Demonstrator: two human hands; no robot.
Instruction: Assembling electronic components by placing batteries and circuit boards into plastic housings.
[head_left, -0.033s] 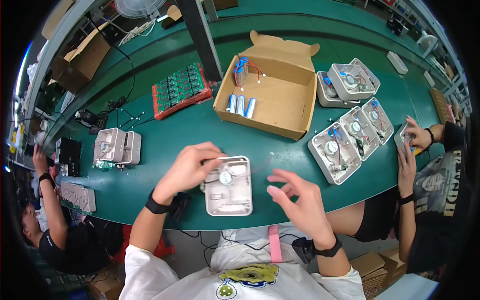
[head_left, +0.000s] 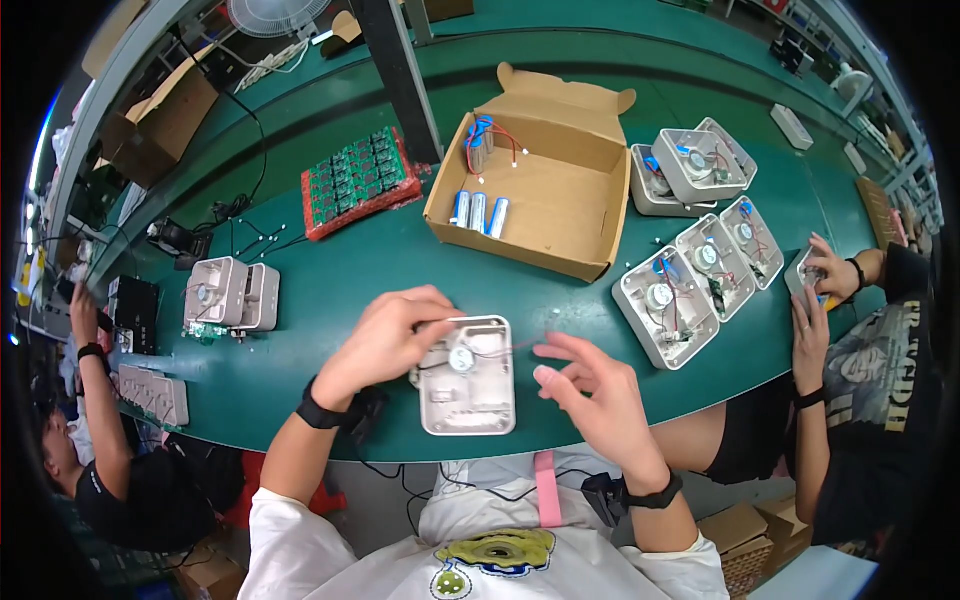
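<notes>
In front of me on the green table [head_left: 330, 400] lies a light grey plastic housing half [head_left: 467, 408], its inside facing up. A round white speaker [head_left: 461, 359] sits in its upper part, with thin wires [head_left: 502, 352] running out over the right edge. My left hand [head_left: 375, 345] grips the housing half at its upper left edge, thumb reaching over the rim. Just right of the housing, my right hand [head_left: 600, 395] hovers with thumb and fingers apart, close to the blurred wire ends and holding nothing that I can see.
An opened cardboard box [head_left: 540, 255] with blue-silver battery cells [head_left: 479, 212] stands ahead. Circuit boards [head_left: 355, 180] lie on red wrap to its left. Filled housings [head_left: 665, 310] are at right, more housings [head_left: 230, 295] at left. Co-workers' hands [head_left: 815, 310] work on both sides.
The housing half has shifted slightly to the right together with my left hand. My right hand stays almost in place.
</notes>
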